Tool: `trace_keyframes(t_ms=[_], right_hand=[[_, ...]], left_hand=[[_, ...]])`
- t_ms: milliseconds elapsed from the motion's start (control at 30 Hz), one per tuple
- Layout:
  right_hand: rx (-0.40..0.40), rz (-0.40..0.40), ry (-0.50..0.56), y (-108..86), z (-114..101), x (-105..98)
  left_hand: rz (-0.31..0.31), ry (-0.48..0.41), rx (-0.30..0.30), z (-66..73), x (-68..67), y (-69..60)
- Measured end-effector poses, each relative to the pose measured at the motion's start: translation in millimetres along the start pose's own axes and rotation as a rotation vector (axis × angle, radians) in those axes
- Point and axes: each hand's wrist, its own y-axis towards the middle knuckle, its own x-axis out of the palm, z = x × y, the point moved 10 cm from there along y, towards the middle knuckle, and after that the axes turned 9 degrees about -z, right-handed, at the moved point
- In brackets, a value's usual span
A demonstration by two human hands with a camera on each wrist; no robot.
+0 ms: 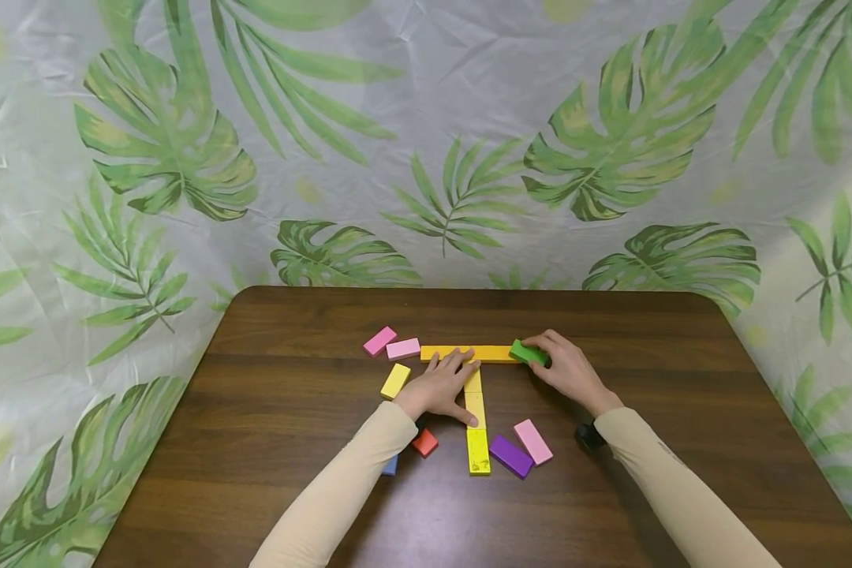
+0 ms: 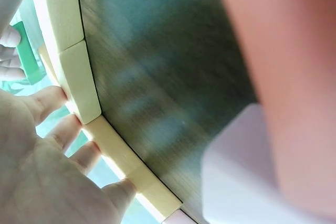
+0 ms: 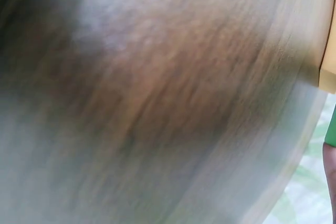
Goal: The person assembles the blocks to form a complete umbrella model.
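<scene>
My right hand pinches a green block between thumb and fingers. One corner of that block is at the right end of a row of orange blocks, and it sits at a slant to the row. My left hand lies spread, fingertips on the orange row and the top of a column of pale yellow blocks, thumb against the column's side. A bright yellow block with dark marks forms the column's lower end. In the left wrist view, the fingers touch the blocks' edges without curling round them.
A light pink block adjoins the row's left end, beside a darker pink block. Left of the column lie a yellow block, a red block and a partly hidden blue block. Purple and pink blocks lie right.
</scene>
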Motion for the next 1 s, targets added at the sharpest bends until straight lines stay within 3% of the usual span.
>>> trace_keyframes(t_ms=[600,1000], right_hand=[[0.15,0.05,-0.041,19.1,11.3,0.4],[0.198,0.012,-0.017,23.4,18.0,8.5]], left_hand=[[-0.002,-0.003,-0.004,-0.6,0.6,0.3],[-0.006,0.0,-0.006,0.5,-0.9,-2.1]])
